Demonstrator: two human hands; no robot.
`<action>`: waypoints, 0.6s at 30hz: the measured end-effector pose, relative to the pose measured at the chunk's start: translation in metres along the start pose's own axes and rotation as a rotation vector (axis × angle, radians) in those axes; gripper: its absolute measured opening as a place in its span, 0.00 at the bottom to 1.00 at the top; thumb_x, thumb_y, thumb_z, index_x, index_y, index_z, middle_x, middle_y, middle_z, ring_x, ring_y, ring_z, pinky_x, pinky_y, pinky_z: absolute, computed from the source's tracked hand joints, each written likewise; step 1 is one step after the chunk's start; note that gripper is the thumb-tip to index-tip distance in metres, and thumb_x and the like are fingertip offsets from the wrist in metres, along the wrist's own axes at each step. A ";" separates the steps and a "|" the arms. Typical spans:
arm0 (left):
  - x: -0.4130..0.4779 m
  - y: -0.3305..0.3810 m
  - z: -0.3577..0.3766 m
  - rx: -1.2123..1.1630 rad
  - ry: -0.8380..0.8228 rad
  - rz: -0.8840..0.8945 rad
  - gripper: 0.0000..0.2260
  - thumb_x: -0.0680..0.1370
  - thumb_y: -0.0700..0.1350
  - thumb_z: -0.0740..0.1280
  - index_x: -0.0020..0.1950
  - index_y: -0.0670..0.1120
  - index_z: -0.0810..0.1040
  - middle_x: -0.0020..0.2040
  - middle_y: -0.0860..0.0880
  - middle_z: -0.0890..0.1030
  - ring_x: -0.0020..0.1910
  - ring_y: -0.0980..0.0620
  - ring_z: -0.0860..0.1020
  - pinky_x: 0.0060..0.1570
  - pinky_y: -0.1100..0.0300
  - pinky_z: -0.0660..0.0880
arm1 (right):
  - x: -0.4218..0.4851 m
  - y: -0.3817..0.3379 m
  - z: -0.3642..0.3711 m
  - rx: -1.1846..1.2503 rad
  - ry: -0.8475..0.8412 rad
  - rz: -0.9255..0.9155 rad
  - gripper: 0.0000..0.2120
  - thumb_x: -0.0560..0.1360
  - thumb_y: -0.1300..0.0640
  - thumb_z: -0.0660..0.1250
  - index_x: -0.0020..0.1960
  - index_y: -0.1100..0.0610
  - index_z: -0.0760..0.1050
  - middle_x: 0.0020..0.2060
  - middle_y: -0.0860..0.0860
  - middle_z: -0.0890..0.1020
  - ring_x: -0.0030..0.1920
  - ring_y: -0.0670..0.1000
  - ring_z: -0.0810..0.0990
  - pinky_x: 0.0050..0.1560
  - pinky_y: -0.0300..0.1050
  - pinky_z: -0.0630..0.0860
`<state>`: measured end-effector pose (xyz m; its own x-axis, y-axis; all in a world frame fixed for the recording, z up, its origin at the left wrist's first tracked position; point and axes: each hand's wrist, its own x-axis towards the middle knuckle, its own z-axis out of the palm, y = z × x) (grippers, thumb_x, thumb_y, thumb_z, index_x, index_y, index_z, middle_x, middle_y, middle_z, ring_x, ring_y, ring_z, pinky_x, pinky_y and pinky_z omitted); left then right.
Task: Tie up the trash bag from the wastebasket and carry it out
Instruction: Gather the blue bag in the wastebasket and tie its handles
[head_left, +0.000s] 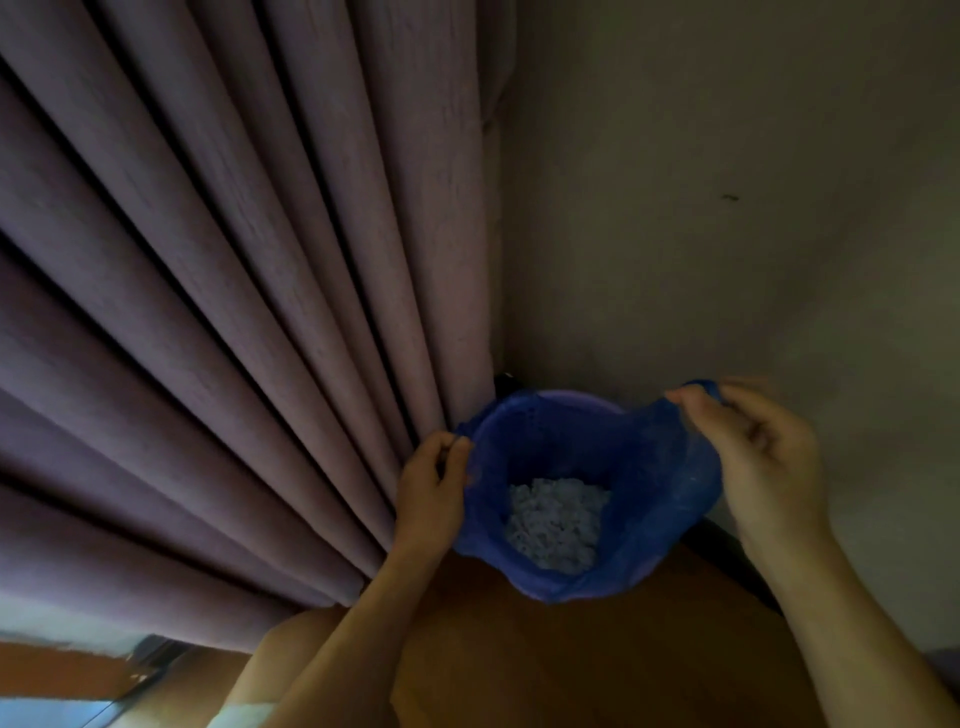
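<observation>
Both forearms reach up from the bottom of the frame to the trash bag (649, 467), low and right of centre. The left hand (431, 488) is clenched on the bag's edge at the left side of the opening; the right hand (758, 447) pinches a bunched flap of blue film at the upper right, lifted clear of the rim.

The step in hand looks like freeing the bag's mouth from the wastebasket (582, 397) before tying. To do it well, I would peel the edge off evenly on both sides, then draw the two flaps up and toward each other over the middle — a lopsided pull could tip the bin or spill what is inside. The film seems thin, so a slow gather is safer than a yank.

The bag is deep blue, slightly see-through, crinkled, folded over the rim. It holds a small heap of pale crumpled paper (556, 519) at the bottom — mostly empty, so likely light.

Beyond hang pleated mauve curtains (234, 260) and a plain wall (727, 208).
</observation>
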<state>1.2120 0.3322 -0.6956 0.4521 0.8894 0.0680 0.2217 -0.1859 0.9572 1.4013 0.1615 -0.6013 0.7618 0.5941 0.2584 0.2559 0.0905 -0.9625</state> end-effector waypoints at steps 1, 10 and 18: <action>0.000 0.008 -0.002 -0.020 -0.018 0.031 0.12 0.83 0.48 0.60 0.45 0.42 0.74 0.38 0.40 0.76 0.36 0.46 0.75 0.41 0.48 0.74 | 0.001 0.000 0.001 -0.013 -0.018 -0.015 0.05 0.72 0.45 0.69 0.45 0.40 0.85 0.54 0.50 0.81 0.51 0.46 0.82 0.51 0.47 0.78; 0.009 0.084 -0.014 -0.088 -0.133 0.306 0.11 0.83 0.47 0.61 0.47 0.43 0.76 0.36 0.39 0.77 0.36 0.40 0.76 0.39 0.49 0.74 | -0.004 0.000 0.021 0.115 -0.270 -0.112 0.23 0.80 0.47 0.63 0.73 0.37 0.64 0.47 0.51 0.85 0.52 0.50 0.84 0.58 0.49 0.78; 0.000 0.107 -0.016 -0.113 -0.265 0.527 0.09 0.78 0.45 0.66 0.46 0.39 0.79 0.45 0.43 0.76 0.45 0.48 0.76 0.47 0.59 0.71 | -0.016 -0.003 0.049 -0.075 -0.598 -0.024 0.40 0.68 0.46 0.77 0.74 0.37 0.59 0.57 0.24 0.77 0.56 0.34 0.79 0.52 0.36 0.79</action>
<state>1.2220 0.3189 -0.5882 0.6795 0.5521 0.4832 -0.1778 -0.5150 0.8386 1.3590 0.1905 -0.6062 0.2936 0.9411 0.1678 0.3271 0.0660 -0.9427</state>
